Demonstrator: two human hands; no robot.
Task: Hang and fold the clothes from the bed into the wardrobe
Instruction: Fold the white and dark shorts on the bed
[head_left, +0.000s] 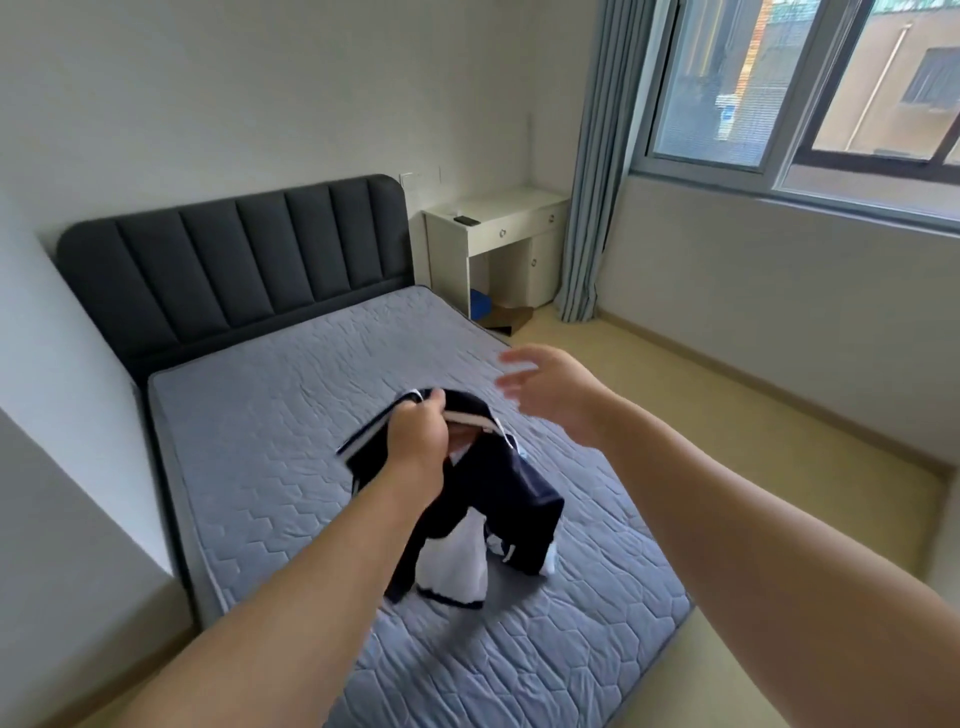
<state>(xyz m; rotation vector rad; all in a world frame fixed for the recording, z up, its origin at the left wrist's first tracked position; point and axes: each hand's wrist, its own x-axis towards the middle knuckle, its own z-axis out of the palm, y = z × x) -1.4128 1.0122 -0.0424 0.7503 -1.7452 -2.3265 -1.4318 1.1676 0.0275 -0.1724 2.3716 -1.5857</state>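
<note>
Far left, a dark padded headboard (234, 265) stands against the wall, with the bed (270, 467) running forward from it under a grey quilted cover. Over the middle of the bed the left hand (415, 441) has its grip closed, fingers curled round the white-trimmed upper edge of a navy and white garment (498, 499). The garment hangs bunched below that grip. Its lowest folds appear to reach the bed cover, though the view does not settle whether they rest on it or hang just clear. No other clothing is seen on the bed. To the right of the garment and apart from it, the right hand (550, 395) is raised with fingers spread and straight, holding nothing; its outline is blurred. Further right, a white worktop (498, 213) with drawers sits in the corner, then a blue-grey curtain (597, 182) and the window (779, 104). The wardrobe is not in view. Assessment: the step in hand is taking the garment up from the bed, ahead of either folding or hanging. The next move calls for the right hand to take a second hold on the upper edge, so the cloth can be shaken out and its type identified. Only then can it be laid flat for folding or carried to the wardrobe.
</note>
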